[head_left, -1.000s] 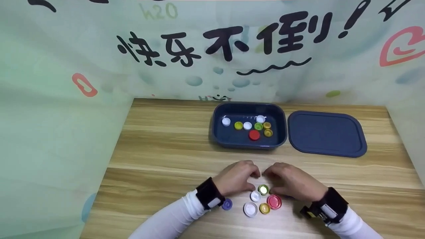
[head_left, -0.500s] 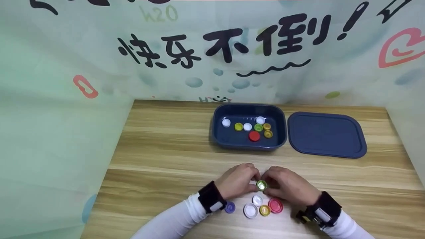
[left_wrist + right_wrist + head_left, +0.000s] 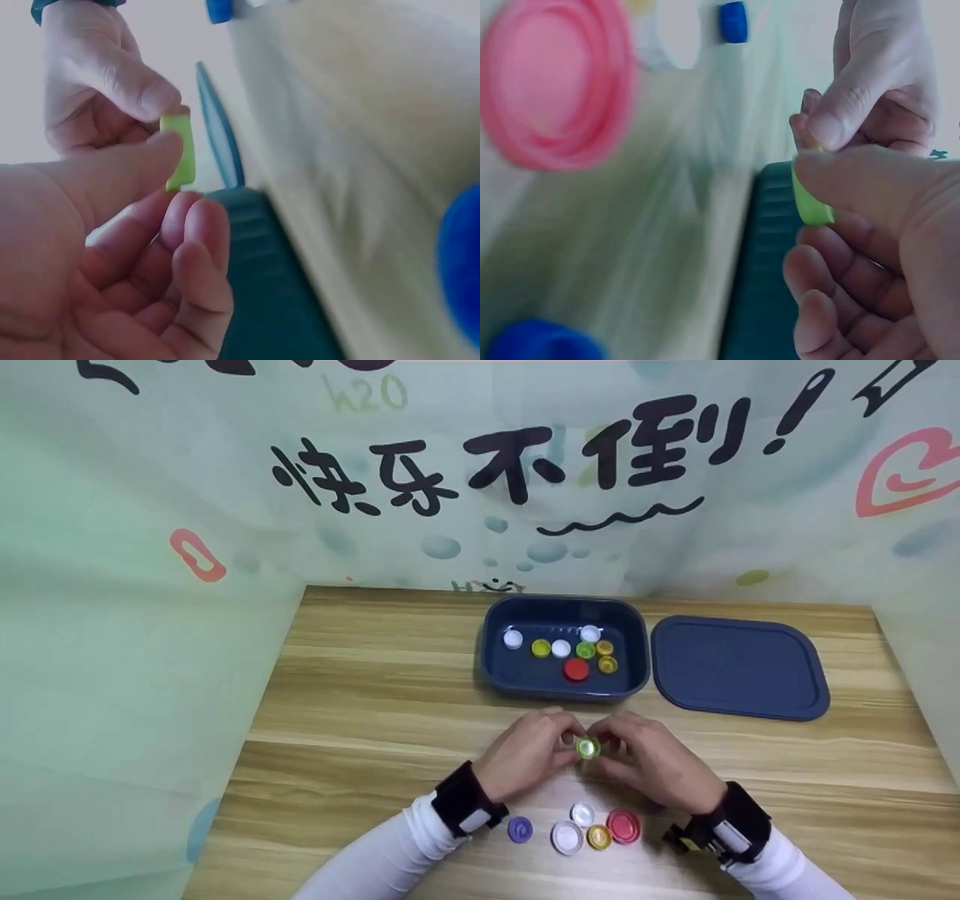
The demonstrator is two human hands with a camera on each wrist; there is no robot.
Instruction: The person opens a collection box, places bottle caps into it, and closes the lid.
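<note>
Between my two hands, a green bottle cap (image 3: 588,748) is held up over the table, its open side upward. My left hand (image 3: 525,754) pinches its left edge between thumb and fingers. From the right, my right hand (image 3: 660,757) pinches the same cap with thumb and forefinger. Edge-on, the green cap (image 3: 180,150) shows between both thumbs in the left wrist view. In the right wrist view the thumb hides part of the cap (image 3: 814,202).
Nearer the body lie a purple-blue cap (image 3: 520,829), two white caps (image 3: 567,837), a yellow cap (image 3: 598,837) and a red cap (image 3: 623,826). Beyond the hands stands a dark blue box (image 3: 491,675) with several caps inside. Its flat lid (image 3: 739,667) lies to the right.
Both hands have closed in on the green cap, taken hold of it and carried it away from the other caps, toward the box. The remaining caps on the table have shifted slightly.
</note>
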